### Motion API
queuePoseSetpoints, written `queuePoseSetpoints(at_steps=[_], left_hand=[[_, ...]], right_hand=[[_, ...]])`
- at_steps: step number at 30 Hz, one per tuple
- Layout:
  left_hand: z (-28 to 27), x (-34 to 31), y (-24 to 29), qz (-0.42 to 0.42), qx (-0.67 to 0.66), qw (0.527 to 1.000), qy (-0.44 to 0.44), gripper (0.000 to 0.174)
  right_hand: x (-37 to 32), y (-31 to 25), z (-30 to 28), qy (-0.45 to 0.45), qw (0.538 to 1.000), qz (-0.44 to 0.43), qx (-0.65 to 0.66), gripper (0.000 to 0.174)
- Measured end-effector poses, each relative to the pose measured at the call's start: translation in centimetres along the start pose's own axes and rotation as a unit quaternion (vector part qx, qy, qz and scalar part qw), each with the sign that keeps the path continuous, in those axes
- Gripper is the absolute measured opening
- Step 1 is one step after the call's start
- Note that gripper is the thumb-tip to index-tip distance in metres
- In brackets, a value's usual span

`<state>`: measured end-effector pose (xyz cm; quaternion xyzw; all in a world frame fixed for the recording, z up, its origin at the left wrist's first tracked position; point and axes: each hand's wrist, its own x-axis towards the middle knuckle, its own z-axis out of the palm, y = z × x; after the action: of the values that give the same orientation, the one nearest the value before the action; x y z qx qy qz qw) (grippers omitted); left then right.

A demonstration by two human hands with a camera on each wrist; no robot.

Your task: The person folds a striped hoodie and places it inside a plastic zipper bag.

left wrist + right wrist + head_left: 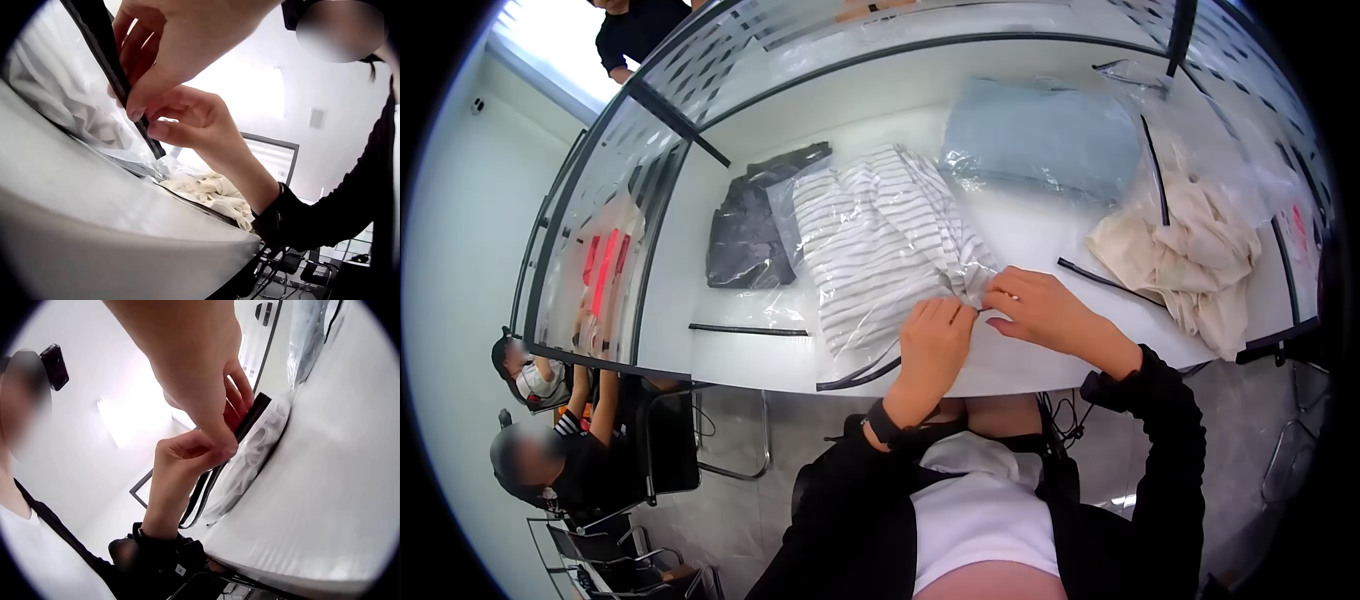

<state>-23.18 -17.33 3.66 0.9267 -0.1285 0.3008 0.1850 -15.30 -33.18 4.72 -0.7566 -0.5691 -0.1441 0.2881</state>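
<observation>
A white garment with grey stripes [880, 240] lies folded inside a clear plastic bag [840, 345] in front of me. Along the bag's near edge runs a long black strip [112, 72], raised off the table at its held part. My left hand [937, 345] pinches this strip between thumb and fingers. Right beside it, my right hand [1045, 310] also pinches the strip, close to one end, with thumb and fingertips. The left wrist view shows both thumbs on the strip [250, 419], almost touching each other. Bag film bunches just under the fingers.
A dark grey bagged garment [750, 225] lies at the left, a light blue one [1040, 140] at the back, a cream cloth [1190, 250] at the right. Loose black strips [748, 330] lie on the white table [665, 330]. Mesh panels border it; people sit at the left.
</observation>
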Motion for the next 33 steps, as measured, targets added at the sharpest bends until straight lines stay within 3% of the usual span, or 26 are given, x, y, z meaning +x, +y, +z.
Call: queuePoseSetpoints(at_steps=[4,7,8,22,33], left_hand=[[-0.6,0.2,0.2,-0.020,0.023,0.999,-0.033,0.011],[-0.9,-0.1,-0.6,-0.009,0.010,1.000,0.027,0.014],[-1.2,-0.3,-0.9,-0.022,0.009,1.000,0.010,0.015],[-1.9,-1.2,-1.3,-0.093,-0.024,0.995,0.010,0.011],[-1.9,-1.3,-1.7,-0.042,-0.031,0.998,0.024,0.012]], right_hand=[[-0.5,0.2,1.3,-0.014,0.999,0.028,0.017,0.008],[0.0,0.6,1.3,-0.001,0.999,0.037,0.009,0.012],[-0.1,0.5,1.3,-0.001,0.999,0.041,0.004,0.014],[0.3,0.1,2.0,0.010,1.000,0.012,0.008,0.015],[0.6,-0.1,2.4,-0.006,0.998,0.030,0.058,0.013]])
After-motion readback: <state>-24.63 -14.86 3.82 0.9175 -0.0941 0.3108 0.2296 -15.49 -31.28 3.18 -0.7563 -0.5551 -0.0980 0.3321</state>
